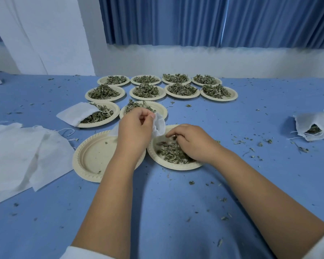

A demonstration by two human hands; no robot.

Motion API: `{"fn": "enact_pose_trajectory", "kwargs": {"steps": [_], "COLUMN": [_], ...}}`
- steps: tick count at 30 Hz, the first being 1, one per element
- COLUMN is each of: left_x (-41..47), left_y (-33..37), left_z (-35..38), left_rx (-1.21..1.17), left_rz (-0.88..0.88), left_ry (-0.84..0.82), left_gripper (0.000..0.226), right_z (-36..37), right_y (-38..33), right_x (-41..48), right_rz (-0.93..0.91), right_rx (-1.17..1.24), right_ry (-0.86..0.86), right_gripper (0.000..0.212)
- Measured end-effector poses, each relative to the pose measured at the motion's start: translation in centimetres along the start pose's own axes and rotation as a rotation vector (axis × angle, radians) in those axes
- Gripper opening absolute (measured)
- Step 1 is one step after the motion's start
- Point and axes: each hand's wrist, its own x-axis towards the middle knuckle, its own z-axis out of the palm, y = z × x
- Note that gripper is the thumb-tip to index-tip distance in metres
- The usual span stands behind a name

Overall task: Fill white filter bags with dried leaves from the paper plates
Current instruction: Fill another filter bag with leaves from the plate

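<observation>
My left hand [136, 130] pinches the mouth of a white filter bag [160, 125] and holds it over the far rim of a paper plate [176, 166]. Dried leaves [171, 153] lie in that plate. My right hand [192, 142] rests in the leaves with fingers curled around a pinch of them, just right of the bag's mouth. An almost bare plate [90, 157] sits under my left wrist. Most of the bag is hidden behind my left hand.
Several leaf-filled plates [146, 90] stand in rows behind. One plate [101, 114] has a bag [76, 114] lying across it. Flat unfilled bags [22, 156] lie at the left, filled bags [314, 128] at the right edge. Leaf crumbs litter the blue table [176, 212].
</observation>
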Motion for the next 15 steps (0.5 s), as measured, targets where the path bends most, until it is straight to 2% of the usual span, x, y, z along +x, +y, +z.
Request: {"fn": "enact_pose_trajectory", "kwargs": {"steps": [4, 6, 10, 12, 15], "left_x": [-0.1, -0.1, -0.1, -0.1, -0.1], "left_y": [0.1, 0.2, 0.2, 0.2, 0.2], "left_z": [0.1, 0.1, 0.1, 0.1, 0.1], "left_rx": [0.005, 0.009, 0.013, 0.015, 0.025], "left_rz": [0.010, 0.009, 0.002, 0.001, 0.006], "left_ry": [-0.012, -0.014, -0.016, -0.019, -0.019], "left_gripper": [0.021, 0.021, 0.023, 0.025, 0.023], "right_z": [0.3, 0.1, -1.5, -2.1, -1.9], "right_y": [-0.7, -1.0, -0.6, -0.3, 0.2], "right_x": [0.0, -0.4, -0.8, -0.7, -0.5], "right_rz": [-0.097, -0.073, -0.013, 0.022, 0.083], "right_rx": [-0.007, 0.036, 0.127, 0.034, -0.145], "right_ry": [-0.133, -0.207, -0.125, -0.084, -0.140], "right_gripper": [0.036, 0.038, 0.045, 0.044, 0.047]}}
